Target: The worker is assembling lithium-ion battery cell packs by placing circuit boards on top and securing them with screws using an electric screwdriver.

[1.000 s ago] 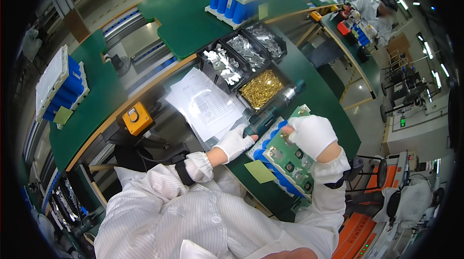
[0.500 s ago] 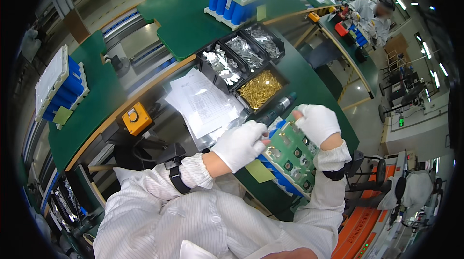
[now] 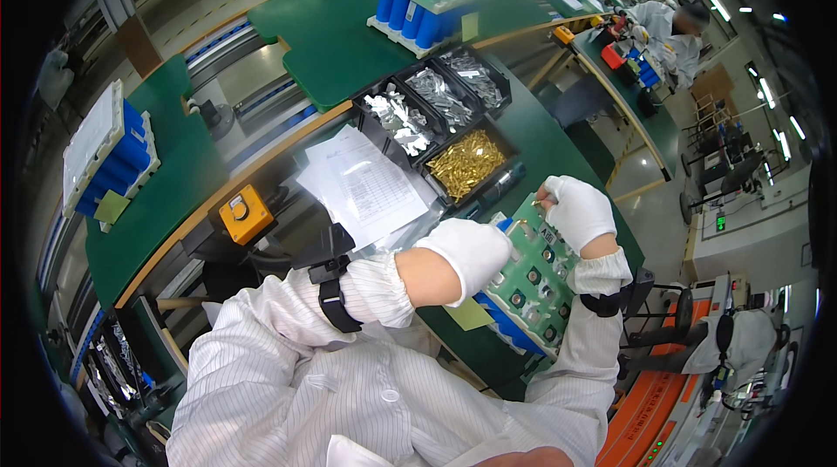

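Observation:
My right hand [image 3: 580, 214], in a white glove with bare fingertips, is closed in a pinch over the far end of a green board [image 3: 539, 279]. A small brass-coloured piece [image 3: 535, 203] shows at its fingertips. The board lies on top of a battery pack of blue cells [image 3: 506, 325], with round metal terminals showing through its openings. My left hand [image 3: 471, 256], also gloved, reaches across the board's left edge. The back of the hand hides its fingers, so what they touch is out of sight. Beyond it, a black bin holds brass fasteners [image 3: 466, 165].
Black bins of silvery metal strips [image 3: 440, 96] stand behind the brass ones. Printed sheets [image 3: 366, 192] lie left of my left hand. An orange control box [image 3: 246, 214] sits at the bench edge. More blue packs [image 3: 410, 13] stand farther off. A co-worker [image 3: 667, 35] works at the far right.
My left hand has moved right and farther away, over the board's edge, and its fingers have gone out of sight. My right hand has shifted slightly, with its fingertips now pinched at the board's far end.

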A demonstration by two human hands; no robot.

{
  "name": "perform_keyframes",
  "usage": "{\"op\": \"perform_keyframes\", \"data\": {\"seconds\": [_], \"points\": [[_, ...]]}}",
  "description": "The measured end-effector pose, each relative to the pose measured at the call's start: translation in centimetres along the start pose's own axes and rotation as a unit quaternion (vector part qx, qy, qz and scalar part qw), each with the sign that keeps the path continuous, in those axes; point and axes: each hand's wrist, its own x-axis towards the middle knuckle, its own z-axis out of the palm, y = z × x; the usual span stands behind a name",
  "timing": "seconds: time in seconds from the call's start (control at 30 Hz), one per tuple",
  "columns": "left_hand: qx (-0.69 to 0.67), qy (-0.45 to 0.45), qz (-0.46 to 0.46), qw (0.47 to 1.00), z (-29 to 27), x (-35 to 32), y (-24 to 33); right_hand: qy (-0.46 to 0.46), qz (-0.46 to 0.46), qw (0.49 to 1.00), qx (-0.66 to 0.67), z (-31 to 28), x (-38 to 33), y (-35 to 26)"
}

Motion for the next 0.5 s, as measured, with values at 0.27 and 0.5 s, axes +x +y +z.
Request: {"op": "perform_keyframes", "data": {"seconds": [0.27,0.5], "points": [[-0.065,0.034,0.002,0.997,-1.1,0.4,-0.3,-0.001,0.008,0.999,-0.052,0.0,-0.1,-0.8],[-0.039,0.217,0.007,0.975,2.3,2.4,-1.0,0.010,-0.009,1.000,-0.028,-0.4,-0.8,-1.8]]}}
